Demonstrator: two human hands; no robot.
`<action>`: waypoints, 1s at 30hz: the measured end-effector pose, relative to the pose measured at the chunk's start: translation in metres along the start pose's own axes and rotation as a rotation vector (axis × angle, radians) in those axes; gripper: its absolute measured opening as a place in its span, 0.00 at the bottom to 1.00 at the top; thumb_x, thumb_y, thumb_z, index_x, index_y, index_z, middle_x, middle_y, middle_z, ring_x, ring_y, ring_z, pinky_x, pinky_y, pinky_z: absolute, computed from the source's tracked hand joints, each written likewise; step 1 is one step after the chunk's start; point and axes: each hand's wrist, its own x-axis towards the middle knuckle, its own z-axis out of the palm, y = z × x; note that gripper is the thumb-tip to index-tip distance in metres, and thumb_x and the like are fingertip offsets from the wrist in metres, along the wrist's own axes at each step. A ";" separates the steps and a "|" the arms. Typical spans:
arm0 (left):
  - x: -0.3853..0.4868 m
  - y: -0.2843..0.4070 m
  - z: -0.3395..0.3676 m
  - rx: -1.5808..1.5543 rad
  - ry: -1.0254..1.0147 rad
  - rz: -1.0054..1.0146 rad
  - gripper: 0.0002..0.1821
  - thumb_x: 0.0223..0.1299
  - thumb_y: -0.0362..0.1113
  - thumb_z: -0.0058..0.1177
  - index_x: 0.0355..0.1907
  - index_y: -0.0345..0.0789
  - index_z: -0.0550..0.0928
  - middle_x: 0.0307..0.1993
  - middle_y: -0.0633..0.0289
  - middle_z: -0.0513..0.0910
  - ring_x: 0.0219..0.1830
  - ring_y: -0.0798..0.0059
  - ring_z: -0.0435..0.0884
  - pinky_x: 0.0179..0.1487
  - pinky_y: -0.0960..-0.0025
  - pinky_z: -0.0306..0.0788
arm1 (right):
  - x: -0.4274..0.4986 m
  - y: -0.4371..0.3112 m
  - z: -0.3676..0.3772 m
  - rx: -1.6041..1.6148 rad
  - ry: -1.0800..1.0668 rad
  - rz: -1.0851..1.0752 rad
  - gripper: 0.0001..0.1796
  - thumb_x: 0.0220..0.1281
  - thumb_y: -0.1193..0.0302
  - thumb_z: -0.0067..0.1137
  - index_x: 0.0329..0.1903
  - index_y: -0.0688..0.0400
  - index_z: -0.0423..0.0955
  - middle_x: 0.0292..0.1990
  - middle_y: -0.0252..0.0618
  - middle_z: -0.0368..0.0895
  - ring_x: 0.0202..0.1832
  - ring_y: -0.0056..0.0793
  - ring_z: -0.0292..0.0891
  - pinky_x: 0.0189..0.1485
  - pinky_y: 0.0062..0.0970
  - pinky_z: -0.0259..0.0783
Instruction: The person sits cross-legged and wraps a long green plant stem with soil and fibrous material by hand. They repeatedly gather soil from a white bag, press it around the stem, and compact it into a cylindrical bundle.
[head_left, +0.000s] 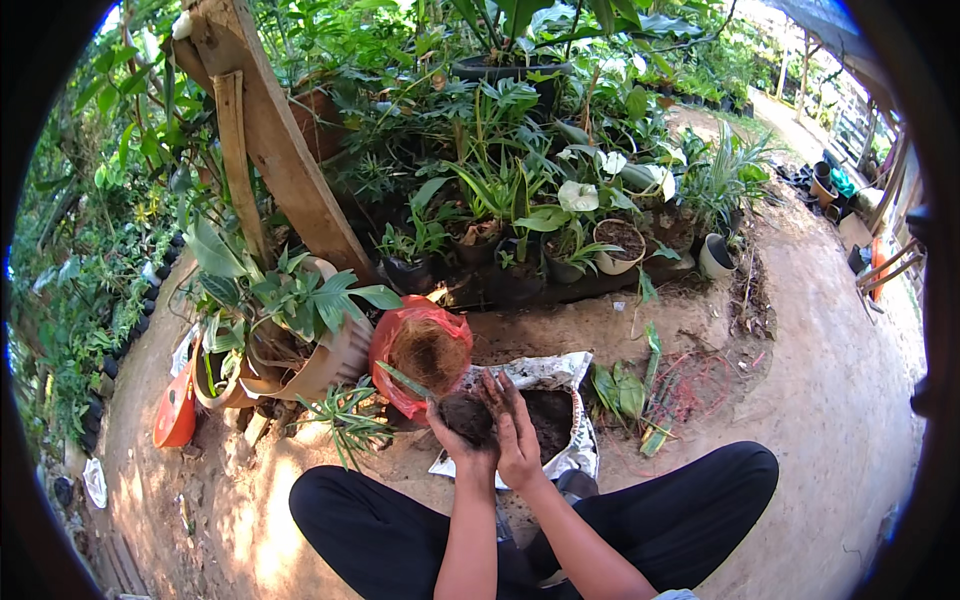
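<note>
My left hand (459, 444) is cupped around a dark ball of soil (466, 420) with a green leaf or shoot sticking out to the upper left. Against the right side of that ball rests my right hand (511, 429), fingers extended and dirty with soil. Just beyond, a red plastic bag (390, 352) stands upright, lined with brown coconut-like fibre (427, 358). Beneath and to the right of my hands lies an opened white sack (586, 442) holding dark soil (547, 421).
At left stand a large potted plant (337, 356) and a red-orange container (175, 409). A wooden post (289, 157) leans behind them. Potted plants line the back, including a white pot of soil (619, 247). Cut leaves (621, 390) and red string (697, 382) lie on the right.
</note>
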 end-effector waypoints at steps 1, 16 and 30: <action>0.000 -0.003 0.000 -0.018 -0.083 0.009 0.33 0.67 0.65 0.41 0.53 0.36 0.78 0.47 0.55 0.84 0.48 0.60 0.83 0.56 0.56 0.77 | 0.000 0.002 0.002 0.050 0.004 -0.009 0.30 0.80 0.66 0.39 0.75 0.70 0.50 0.73 0.53 0.61 0.75 0.38 0.57 0.76 0.32 0.50; 0.002 -0.004 -0.003 0.146 0.006 0.075 0.25 0.68 0.62 0.47 0.40 0.39 0.79 0.34 0.62 0.83 0.36 0.66 0.83 0.45 0.63 0.80 | 0.008 -0.015 0.001 -0.423 0.049 -0.042 0.21 0.68 0.76 0.57 0.62 0.70 0.71 0.63 0.54 0.75 0.65 0.42 0.74 0.67 0.35 0.68; -0.003 -0.012 0.004 -0.039 -0.005 -0.050 0.31 0.66 0.65 0.44 0.44 0.35 0.79 0.37 0.54 0.83 0.40 0.58 0.84 0.49 0.55 0.80 | 0.015 -0.013 -0.010 0.399 0.276 0.193 0.26 0.61 0.83 0.50 0.63 0.66 0.66 0.67 0.50 0.69 0.72 0.40 0.63 0.75 0.37 0.57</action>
